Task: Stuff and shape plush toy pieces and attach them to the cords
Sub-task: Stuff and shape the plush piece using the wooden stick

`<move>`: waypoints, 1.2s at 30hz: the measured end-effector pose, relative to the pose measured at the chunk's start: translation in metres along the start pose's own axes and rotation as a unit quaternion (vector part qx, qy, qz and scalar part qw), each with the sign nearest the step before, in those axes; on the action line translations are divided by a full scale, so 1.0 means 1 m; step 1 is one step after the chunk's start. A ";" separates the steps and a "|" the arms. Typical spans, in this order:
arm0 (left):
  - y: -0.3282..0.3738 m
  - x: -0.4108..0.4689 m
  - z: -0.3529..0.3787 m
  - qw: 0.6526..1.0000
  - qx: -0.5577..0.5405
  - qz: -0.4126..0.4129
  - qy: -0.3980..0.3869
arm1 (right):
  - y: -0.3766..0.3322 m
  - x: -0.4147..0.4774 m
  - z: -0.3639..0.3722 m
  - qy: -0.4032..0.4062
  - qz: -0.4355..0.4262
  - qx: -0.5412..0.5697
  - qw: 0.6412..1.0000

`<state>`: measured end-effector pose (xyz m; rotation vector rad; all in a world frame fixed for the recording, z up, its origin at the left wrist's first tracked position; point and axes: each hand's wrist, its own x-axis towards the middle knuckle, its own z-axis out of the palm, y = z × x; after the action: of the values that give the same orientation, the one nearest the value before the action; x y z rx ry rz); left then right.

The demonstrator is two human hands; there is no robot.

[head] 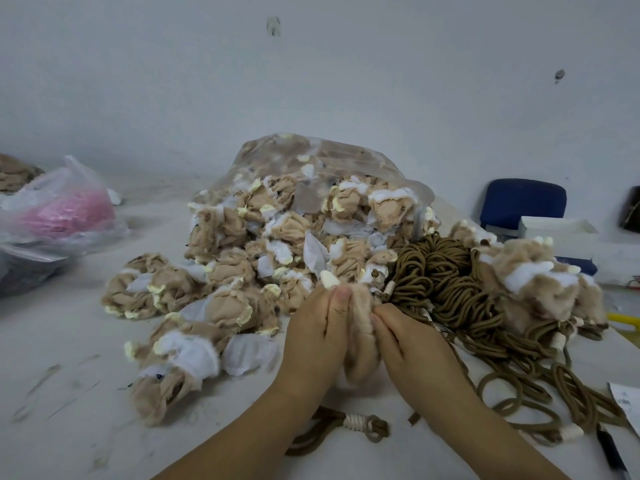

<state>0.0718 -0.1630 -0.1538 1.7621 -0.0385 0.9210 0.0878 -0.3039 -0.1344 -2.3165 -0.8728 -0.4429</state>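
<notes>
A tan plush toy piece [360,344] with a cream tip is squeezed between both my hands near the table's front middle. My left hand [311,337] grips its left side, and my right hand [412,344] pinches its right side. Behind them lies a big heap of unstuffed tan, white and cream plush pieces [249,265], spilling from a clear plastic bag [311,161]. A pile of brown cords [446,278] sits to the right. One cord with a cream binding [356,424] lies under my wrists.
A clear bag with pink material [62,209] stands at the left. More tan plush pieces [540,282] lie at the right on the cords. A blue chair back [523,202], a white box [554,226] and a black pen [609,452] are at the right.
</notes>
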 end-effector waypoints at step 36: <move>-0.007 0.013 -0.017 0.770 -0.477 -0.387 -0.170 | 0.018 0.004 -0.006 0.001 -0.052 0.002 0.999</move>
<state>0.0744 -0.1409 -0.1496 0.7900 -0.0058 -0.0952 0.1020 -0.3163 -0.1359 -2.2744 -0.9958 -0.4881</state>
